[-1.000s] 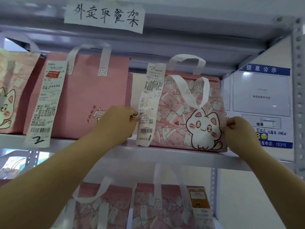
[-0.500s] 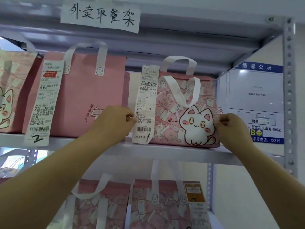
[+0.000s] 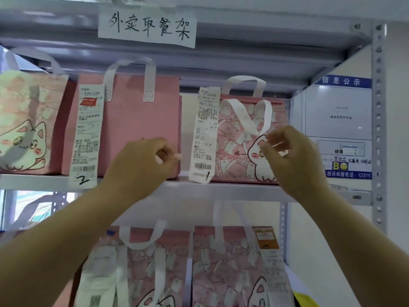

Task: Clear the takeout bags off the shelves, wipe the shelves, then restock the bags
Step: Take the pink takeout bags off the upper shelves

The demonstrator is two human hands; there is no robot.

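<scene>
On the upper shelf (image 3: 232, 189) stands a pink cat-print takeout bag (image 3: 234, 151) with a long receipt (image 3: 204, 134) marked 1. My right hand (image 3: 292, 158) is in front of its cat picture, fingers curled and pinching at the low end of the drooping white handle (image 3: 241, 116); this part is blurred. My left hand (image 3: 143, 165) is off that bag, with its fingers curled and nothing in them, in front of the lower right corner of the plain pink bag (image 3: 132, 120) with a receipt marked 2. A third cat bag (image 3: 24, 125) stands at far left.
A handwritten paper sign (image 3: 147, 26) is taped to the top shelf beam. The perforated steel post (image 3: 378, 120) rises at right, with a blue-headed notice board (image 3: 338, 127) on the wall behind. Two more printed bags (image 3: 141, 269) (image 3: 232, 267) stand on the lower shelf.
Both hands have let go of the sides of the cat bag. My right hand moved left to its front handle. My left hand drew back to the left, in front of the plain pink bag.
</scene>
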